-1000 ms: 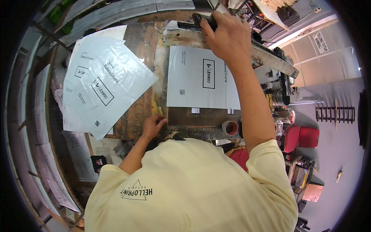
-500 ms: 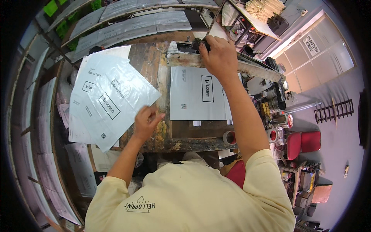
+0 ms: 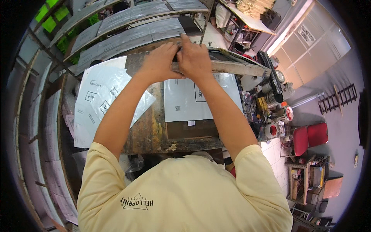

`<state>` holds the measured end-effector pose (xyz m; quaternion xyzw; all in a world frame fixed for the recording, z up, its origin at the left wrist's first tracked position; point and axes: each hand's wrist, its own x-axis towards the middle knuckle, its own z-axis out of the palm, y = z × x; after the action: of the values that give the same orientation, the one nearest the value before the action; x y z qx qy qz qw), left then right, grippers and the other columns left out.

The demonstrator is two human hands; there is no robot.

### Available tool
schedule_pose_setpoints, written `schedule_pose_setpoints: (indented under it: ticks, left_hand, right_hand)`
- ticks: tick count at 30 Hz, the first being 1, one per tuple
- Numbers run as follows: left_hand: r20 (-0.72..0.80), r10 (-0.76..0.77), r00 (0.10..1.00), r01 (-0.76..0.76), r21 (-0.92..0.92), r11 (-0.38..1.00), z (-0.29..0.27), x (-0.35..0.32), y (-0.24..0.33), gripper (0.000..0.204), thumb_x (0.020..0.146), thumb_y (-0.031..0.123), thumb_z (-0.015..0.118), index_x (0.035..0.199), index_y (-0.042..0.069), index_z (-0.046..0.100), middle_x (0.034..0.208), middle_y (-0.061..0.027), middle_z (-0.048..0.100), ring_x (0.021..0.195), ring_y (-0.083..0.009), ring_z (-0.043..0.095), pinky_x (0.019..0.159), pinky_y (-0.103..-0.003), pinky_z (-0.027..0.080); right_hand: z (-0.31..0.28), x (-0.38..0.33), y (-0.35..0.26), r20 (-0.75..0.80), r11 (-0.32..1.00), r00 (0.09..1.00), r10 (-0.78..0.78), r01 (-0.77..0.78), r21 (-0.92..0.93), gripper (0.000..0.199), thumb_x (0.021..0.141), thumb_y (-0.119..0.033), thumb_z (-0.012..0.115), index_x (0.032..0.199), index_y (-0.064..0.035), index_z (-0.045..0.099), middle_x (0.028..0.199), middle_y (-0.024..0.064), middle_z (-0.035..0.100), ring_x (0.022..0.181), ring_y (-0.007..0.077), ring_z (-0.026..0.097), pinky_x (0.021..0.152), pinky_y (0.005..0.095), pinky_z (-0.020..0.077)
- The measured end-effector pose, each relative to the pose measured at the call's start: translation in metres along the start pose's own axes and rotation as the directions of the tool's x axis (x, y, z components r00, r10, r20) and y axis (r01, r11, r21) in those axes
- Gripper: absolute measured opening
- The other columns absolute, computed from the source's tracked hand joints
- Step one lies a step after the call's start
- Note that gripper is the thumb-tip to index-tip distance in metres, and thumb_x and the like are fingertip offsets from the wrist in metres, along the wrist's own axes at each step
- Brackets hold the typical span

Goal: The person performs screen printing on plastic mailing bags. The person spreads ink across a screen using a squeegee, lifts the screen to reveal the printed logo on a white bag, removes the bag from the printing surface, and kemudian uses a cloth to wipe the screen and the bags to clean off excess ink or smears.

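Both my left hand (image 3: 159, 62) and right hand (image 3: 194, 61) are resting half-curled at a screen-printing frame (image 3: 239, 69), what they're gripping hidden. A printed plastic sheet (image 3: 188, 107) is lying nearer me on the worktop (image 3: 146, 129); a slipping frame could be smearing its print.

Two hands close together at the left end of a screen-printing frame (image 3: 241, 68).
Left hand (image 3: 161, 62) and right hand (image 3: 194, 60) side by side; grip detail hidden. White printed sheet (image 3: 189, 106) lies flat below, partly behind right forearm (image 3: 228, 112). Overlapping printed plastic sheets (image 3: 87, 120) rest at worktable (image 3: 145, 137) left.
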<state>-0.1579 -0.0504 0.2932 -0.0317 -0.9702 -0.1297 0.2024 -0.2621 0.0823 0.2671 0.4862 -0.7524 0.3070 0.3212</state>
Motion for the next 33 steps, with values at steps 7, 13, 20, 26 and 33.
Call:
schedule_pose_setpoints:
  ticks: [7, 13, 20, 26, 33]
  left_hand:
    - [0.000, 0.047, 0.999, -0.047, -0.015, 0.999, 0.019, -0.011, 0.004, 0.069, 0.063, 0.033, 0.089, 0.118, 0.001, 0.062, 0.119, -0.0176, 0.063, 0.116, -0.0394, 0.060, 0.099, -0.048, 0.049]
    - [0.077, -0.016, 0.997, 0.017, -0.011, 1.000, 0.040, -0.043, 0.029, 0.071, 0.062, 0.027, 0.090, 0.122, 0.004, 0.060, 0.114, -0.0160, 0.062, 0.110, -0.0388, 0.060, 0.092, -0.046, 0.049]
    - [0.056, 0.053, 0.997, -0.054, 0.008, 0.999, 0.100, -0.105, 0.038, 0.071, 0.060, 0.023, 0.093, 0.120, 0.003, 0.061, 0.112, -0.0167, 0.063, 0.106, -0.0387, 0.060, 0.091, -0.047, 0.049]
    - [0.111, 0.091, 0.990, -0.104, 0.121, 0.987, 0.145, -0.145, 0.050, 0.072, 0.060, 0.025, 0.092, 0.121, 0.005, 0.060, 0.107, -0.0112, 0.060, 0.102, -0.0307, 0.060, 0.090, -0.043, 0.047]
    - [0.211, 0.002, 0.978, -0.042, 0.183, 0.982, 0.192, -0.181, 0.055, 0.057, 0.068, 0.022, 0.085, 0.117, 0.006, 0.060, 0.104, -0.0101, 0.058, 0.099, -0.0307, 0.059, 0.086, -0.045, 0.046]
  right_hand:
    - [-0.011, -0.044, 0.008, -0.180, 0.979, 0.983, -0.040, 0.075, 0.188, 0.060, 0.083, -0.017, 0.068, 0.139, -0.0040, 0.053, 0.118, 0.0167, 0.058, 0.115, 0.0365, 0.054, 0.103, 0.0523, 0.0413]
    - [-0.086, -0.249, 0.000, 0.372, 0.965, 0.928, -0.030, -0.070, 0.252, 0.054, 0.078, -0.026, 0.079, 0.127, -0.0094, 0.063, 0.115, 0.0132, 0.060, 0.110, 0.0307, 0.058, 0.099, 0.0540, 0.0380]
    - [-0.150, -0.408, 0.035, 0.631, 0.846, 0.568, 0.529, -0.295, -0.443, 0.045, 0.084, -0.027, 0.074, 0.126, -0.0124, 0.066, 0.113, 0.0076, 0.063, 0.109, 0.0246, 0.060, 0.097, 0.0482, 0.0367]
    - [-0.119, -0.417, 0.047, 0.663, 0.944, 0.673, 0.328, -0.252, -0.211, 0.025, 0.089, -0.012, 0.064, 0.113, -0.0144, 0.070, 0.107, 0.0009, 0.067, 0.100, 0.0220, 0.062, 0.093, 0.0486, 0.0381]
    - [-0.069, -0.395, 0.048, 0.626, 0.956, 0.723, 0.293, -0.227, -0.184, 0.022, 0.086, -0.013, 0.066, 0.107, -0.0144, 0.072, 0.097, 0.0043, 0.067, 0.095, 0.0254, 0.063, 0.088, 0.0461, 0.0412]
